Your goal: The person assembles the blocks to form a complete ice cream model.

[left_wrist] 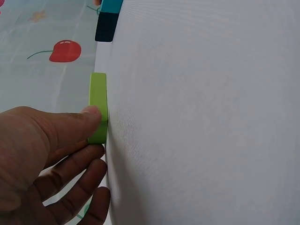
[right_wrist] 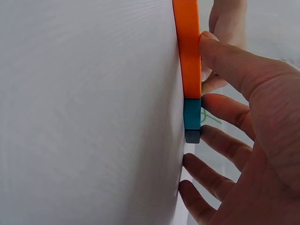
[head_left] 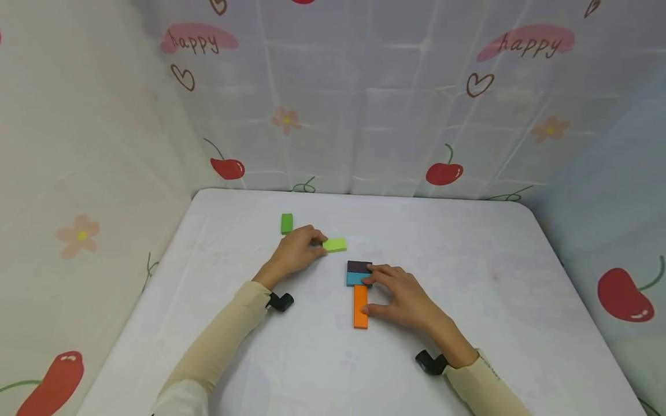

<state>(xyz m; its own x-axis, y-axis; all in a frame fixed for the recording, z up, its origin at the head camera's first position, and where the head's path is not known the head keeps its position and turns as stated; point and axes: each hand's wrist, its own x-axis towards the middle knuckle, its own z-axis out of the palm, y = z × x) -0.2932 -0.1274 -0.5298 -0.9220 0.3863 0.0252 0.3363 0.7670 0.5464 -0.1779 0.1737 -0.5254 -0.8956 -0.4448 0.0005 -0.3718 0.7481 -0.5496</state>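
Note:
My left hand (head_left: 298, 249) pinches a lime-green block (head_left: 335, 245) at its left end, thumb on the near side and index finger on the far side. In the left wrist view the thumb presses that block (left_wrist: 98, 96) while the other fingers spread loosely below it. My right hand (head_left: 403, 294) rests against a small group of blocks with fingers spread. Its thumb touches the orange block (head_left: 360, 312), and its fingertips touch the blue block (head_left: 355, 279) and the black block (head_left: 358, 266). The blue and black blocks lie side by side, with the orange one extending toward me from the blue one.
A darker green block (head_left: 287, 223) lies on the white table (head_left: 468, 260) just beyond my left hand. Patterned curtains (head_left: 354, 115) hang behind the table and on both sides. A small black camera (head_left: 281, 301) is strapped at the left wrist, another black camera (head_left: 432, 363) at the right.

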